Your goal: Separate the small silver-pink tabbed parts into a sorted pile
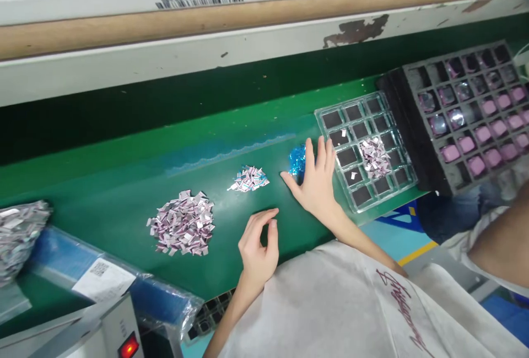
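Note:
My left hand hovers over or rests on the green work surface, its fingers curled and thumb and index tips close together in a pinch. Anything between those tips is too small to make out. My right hand is spread, fingers apart, beside a small heap of blue film bits and partly covering it. Its fingertips reach the left edge of a clear compartment tray. A pile of small silvery-pink pieces lies on that tray. Between the hands and a larger pile of similar pieces sits a smaller pile.
A black gridded tray with pink and clear blocks stands at the right. At lower left are a plastic bag of pieces, a blue wrapped package and a device with a red lit switch. Another person's arm shows at right.

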Motion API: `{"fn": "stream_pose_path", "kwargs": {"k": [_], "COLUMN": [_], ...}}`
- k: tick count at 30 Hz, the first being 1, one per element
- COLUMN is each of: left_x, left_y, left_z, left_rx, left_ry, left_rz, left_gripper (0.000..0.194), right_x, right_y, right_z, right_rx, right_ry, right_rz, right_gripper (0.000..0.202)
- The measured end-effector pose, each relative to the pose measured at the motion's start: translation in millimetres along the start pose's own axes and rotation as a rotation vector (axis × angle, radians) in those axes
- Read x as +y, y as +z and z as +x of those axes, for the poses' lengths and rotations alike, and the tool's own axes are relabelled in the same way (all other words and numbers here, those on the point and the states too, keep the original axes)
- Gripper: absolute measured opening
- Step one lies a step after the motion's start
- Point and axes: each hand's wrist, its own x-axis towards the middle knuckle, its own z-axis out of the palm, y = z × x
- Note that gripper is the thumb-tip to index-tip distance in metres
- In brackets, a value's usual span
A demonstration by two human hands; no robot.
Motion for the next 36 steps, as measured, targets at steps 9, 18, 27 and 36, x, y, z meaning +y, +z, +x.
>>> {"fn": "stream_pose_path", "kwargs": {"k": [9,18,27,36], "left_x": [-4,4,9,-2], "left_y": [-4.2,-45.4,-95.8,-98.0], "left_z": [1,37,72,71], "left_rx": [0.002,0.244,0.084,0.031], "left_ry": [-0.043,0.078,0.165,0.084], "left_rz": [-0.038,0.157,0.982,0.978], "left_gripper": [0.024,0.024,0.033,0.022], "right_x": [-5,0,1,-14], "right_y": [3,3,-9,2], "right_z": [24,17,81,132], "right_rx": [-0.04,0.004,0.05,-0.148], "right_ry": [-0.091,-0.095,-0.172,-0.377], "right_rz": [0.349,0.502,0.561,0.07], "right_gripper": [0.085,0.077,0.027,0.032]}}
